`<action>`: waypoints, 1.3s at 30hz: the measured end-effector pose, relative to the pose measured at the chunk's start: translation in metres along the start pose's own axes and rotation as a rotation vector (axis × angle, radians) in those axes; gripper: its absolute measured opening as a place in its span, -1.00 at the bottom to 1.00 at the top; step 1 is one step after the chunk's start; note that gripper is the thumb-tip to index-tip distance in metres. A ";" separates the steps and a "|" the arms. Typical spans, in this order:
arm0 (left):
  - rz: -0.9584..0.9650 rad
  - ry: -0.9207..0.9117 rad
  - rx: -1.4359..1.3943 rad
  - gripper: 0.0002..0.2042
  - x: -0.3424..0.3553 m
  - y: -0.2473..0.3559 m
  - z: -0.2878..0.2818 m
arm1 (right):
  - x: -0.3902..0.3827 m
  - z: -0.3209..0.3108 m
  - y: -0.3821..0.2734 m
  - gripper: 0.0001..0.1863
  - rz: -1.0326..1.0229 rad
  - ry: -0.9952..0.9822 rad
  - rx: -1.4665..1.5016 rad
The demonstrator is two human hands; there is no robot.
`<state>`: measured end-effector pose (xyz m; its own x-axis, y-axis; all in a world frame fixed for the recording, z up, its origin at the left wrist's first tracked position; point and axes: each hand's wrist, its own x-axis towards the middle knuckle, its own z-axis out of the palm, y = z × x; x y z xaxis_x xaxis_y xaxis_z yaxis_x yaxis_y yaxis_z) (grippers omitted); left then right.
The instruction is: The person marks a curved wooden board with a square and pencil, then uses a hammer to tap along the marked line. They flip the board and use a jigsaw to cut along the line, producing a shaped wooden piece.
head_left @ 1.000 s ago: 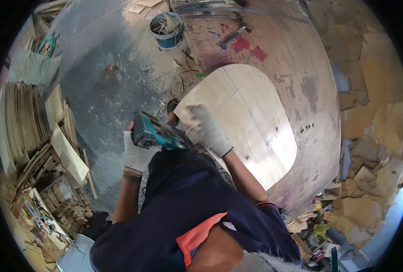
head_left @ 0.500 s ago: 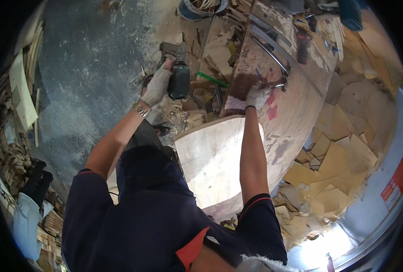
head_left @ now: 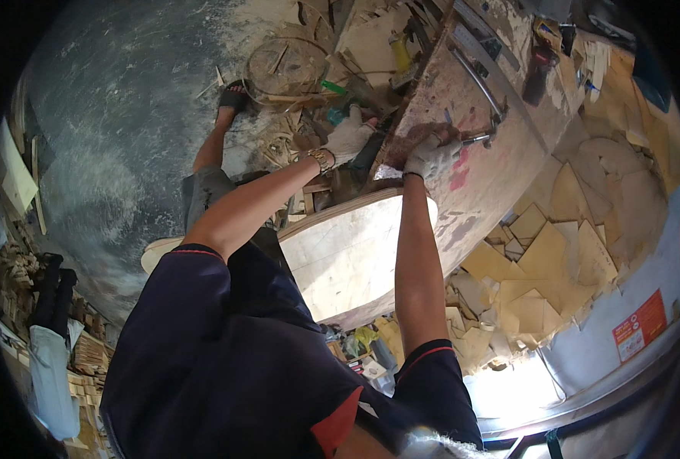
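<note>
My left hand (head_left: 349,138), in a pale knit glove, is closed round a dark cordless power tool (head_left: 367,157) just off the workbench's left edge; much of the tool is hidden. My right hand (head_left: 430,159), also gloved, rests curled on the stained wooden workbench (head_left: 477,203). Its fingers meet the end of a short metal rod (head_left: 476,139) joined to a long metal bar (head_left: 471,73); what lies inside the grip I cannot make out. Nearer to me, between my forearms, lies a pale plywood panel (head_left: 347,249) with a rounded edge and drawn lines.
Wood offcuts (head_left: 554,241) are heaped right of the workbench. More scraps, a round wire-like basket (head_left: 288,67) and a yellow bottle (head_left: 399,52) lie beyond its left side. My sandalled foot (head_left: 234,98) stands on the grey floor (head_left: 125,122). A white bin (head_left: 53,379) stands at lower left.
My left hand has swung right and lowered the power tool from over the floor to beside the workbench's edge. My right hand stays near the same spot. The view has shifted.
</note>
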<state>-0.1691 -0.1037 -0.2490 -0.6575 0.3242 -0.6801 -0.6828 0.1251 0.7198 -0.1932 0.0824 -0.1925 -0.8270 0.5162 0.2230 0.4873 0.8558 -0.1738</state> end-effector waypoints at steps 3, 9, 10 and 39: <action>-0.025 -0.145 0.062 -0.33 0.016 0.000 0.015 | 0.000 0.005 0.007 -0.45 0.001 0.015 -0.015; -0.031 -0.207 0.199 -0.29 0.033 -0.002 0.015 | -0.005 0.008 0.014 -0.50 0.000 0.046 0.025; -0.044 -0.248 0.236 -0.24 0.034 -0.001 0.010 | -0.006 0.008 0.013 -0.48 0.059 0.034 0.049; 1.616 -0.600 1.768 -0.39 -0.258 -0.137 0.035 | -0.392 -0.378 0.200 -0.12 0.347 0.076 1.924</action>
<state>0.1054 -0.1718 -0.1669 0.1612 0.9798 0.1185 0.9860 -0.1650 0.0233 0.3342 0.0642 0.0484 -0.7408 0.6714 -0.0204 -0.3487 -0.4103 -0.8427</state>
